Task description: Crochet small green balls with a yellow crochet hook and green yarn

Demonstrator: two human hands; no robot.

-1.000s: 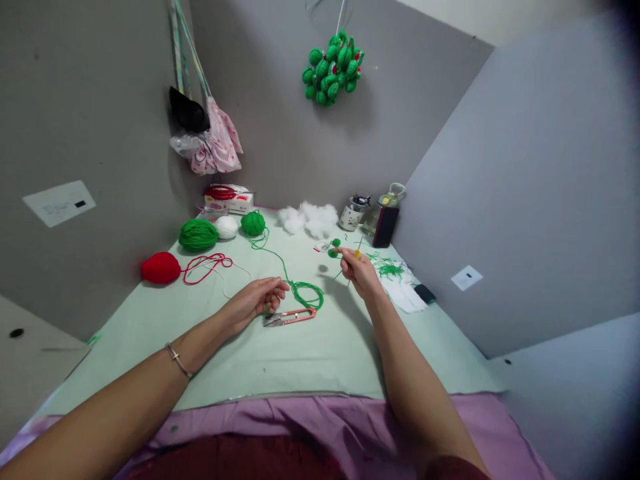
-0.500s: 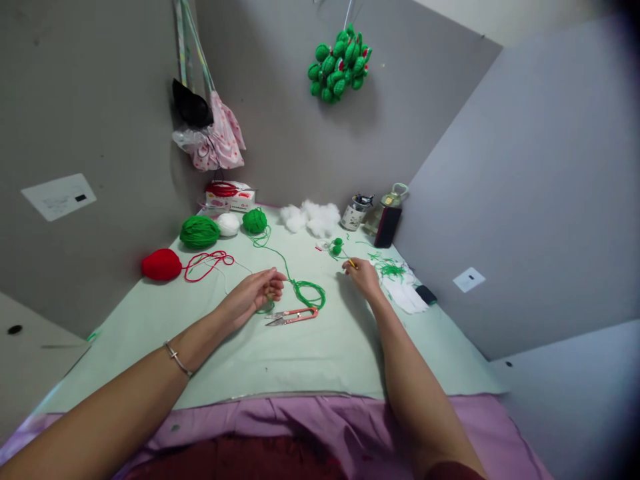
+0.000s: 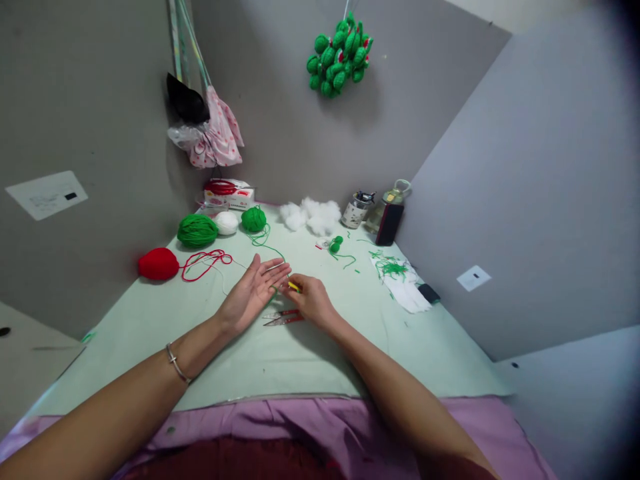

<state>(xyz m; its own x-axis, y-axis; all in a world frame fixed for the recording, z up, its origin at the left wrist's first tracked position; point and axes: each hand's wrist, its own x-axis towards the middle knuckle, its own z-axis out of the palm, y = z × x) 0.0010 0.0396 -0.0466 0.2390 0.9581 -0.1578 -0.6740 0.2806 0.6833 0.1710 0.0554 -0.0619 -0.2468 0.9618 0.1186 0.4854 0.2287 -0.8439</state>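
Observation:
My left hand (image 3: pixel 250 293) is palm up over the middle of the table, its fingers stretched out. A green yarn strand (image 3: pixel 277 251) runs down to its fingertips; whether it lies over the fingers is hard to see. Close against those fingertips, my right hand (image 3: pixel 315 301) pinches a crochet hook with a yellow handle (image 3: pixel 294 287), the tip too small to make out. Just below both hands lie thread snips (image 3: pixel 281 319), their handle end partly under my right hand. Farther back sit small green crocheted pieces (image 3: pixel 336 244) with a loose yarn tail.
Red (image 3: pixel 159 264), green (image 3: pixel 197 231) and white (image 3: pixel 227 223) yarn balls stand at left, another green ball (image 3: pixel 254 219) behind. White stuffing (image 3: pixel 313 216), a pen jar (image 3: pixel 356 212) and a phone (image 3: pixel 389 225) line the back. Green yarn scraps (image 3: pixel 393 268) lie at right.
My right hand has moved left with the hook, from beside the green pieces to my left hand's fingertips. My left hand's fingers have straightened and its palm turned up.

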